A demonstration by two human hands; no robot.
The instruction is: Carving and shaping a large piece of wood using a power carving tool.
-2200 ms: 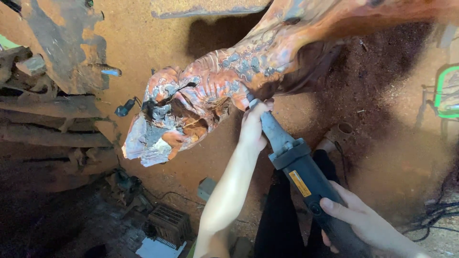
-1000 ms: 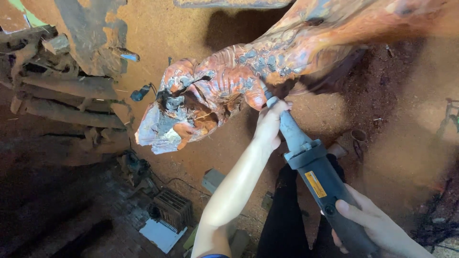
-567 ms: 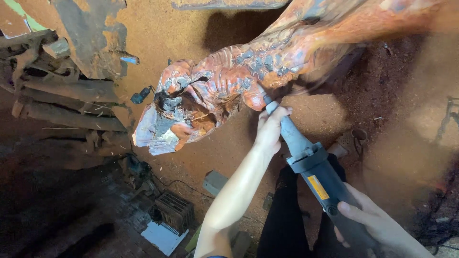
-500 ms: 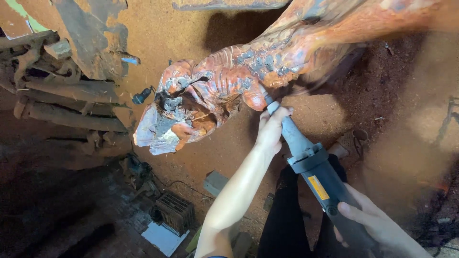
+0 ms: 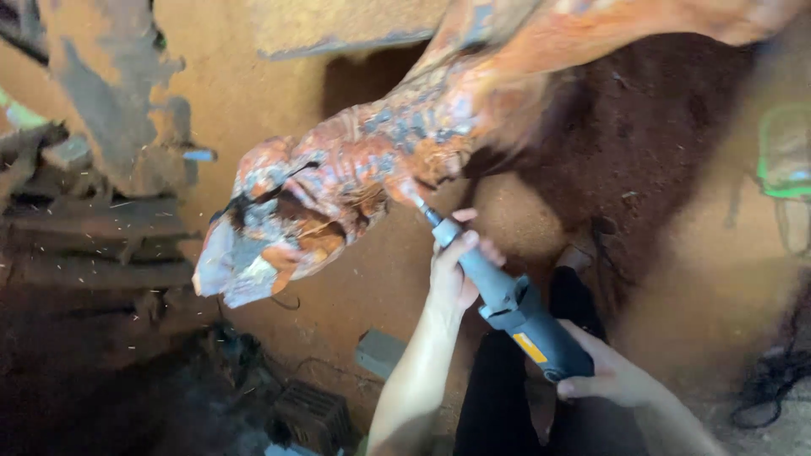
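- Our left hand is wrapped round the front neck of the blue grinder — fingers closed on it.
- Our right hand grips its rear body.
- The tool's tip touches the underside of the reddish wood carving, above the sawdust-covered floor.

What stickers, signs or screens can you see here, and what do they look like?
Label: a small yellow rectangle on the dark body of the blue-grey power tool, between the left hand and the right hand; its print is too small to make out.
Signs, packages or screens: none visible.
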